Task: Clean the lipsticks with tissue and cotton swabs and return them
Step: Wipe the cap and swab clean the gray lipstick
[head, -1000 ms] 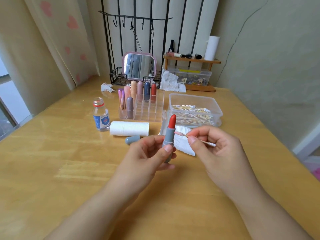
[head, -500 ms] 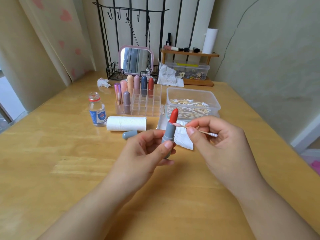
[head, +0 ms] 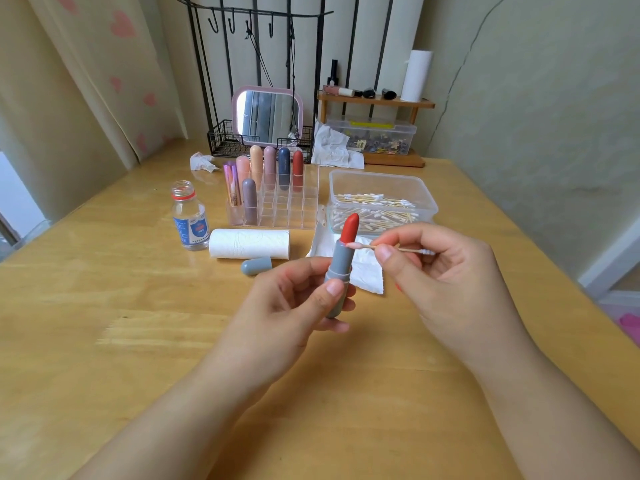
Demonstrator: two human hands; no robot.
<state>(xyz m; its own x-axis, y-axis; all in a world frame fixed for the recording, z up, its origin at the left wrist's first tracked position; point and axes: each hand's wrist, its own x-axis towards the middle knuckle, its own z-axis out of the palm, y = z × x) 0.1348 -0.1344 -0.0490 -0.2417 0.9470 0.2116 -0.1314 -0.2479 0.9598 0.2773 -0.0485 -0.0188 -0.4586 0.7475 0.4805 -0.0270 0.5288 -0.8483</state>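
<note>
Lipstick (head: pixel 341 268): uncapped, red bullet extended, long axis near upright with a slight lean to the right; held above the table (head: pixel 104 323). Left hand (head: pixel 294 299) grips the grey barrel, thumb in front. Right hand (head: pixel 433 268) pinches a swab (head: pixel 367 247), shaft lying crosswise to the lipstick, its pink-stained tip touching where bullet meets barrel (contact looks real, not certain). Lipstick sits just left of the right hand's fingertips. Cap (head: pixel 256 265) lies beyond the left hand, near the tissue roll (head: pixel 249 243). Organizer (head: pixel 277 202) farther back.
</note>
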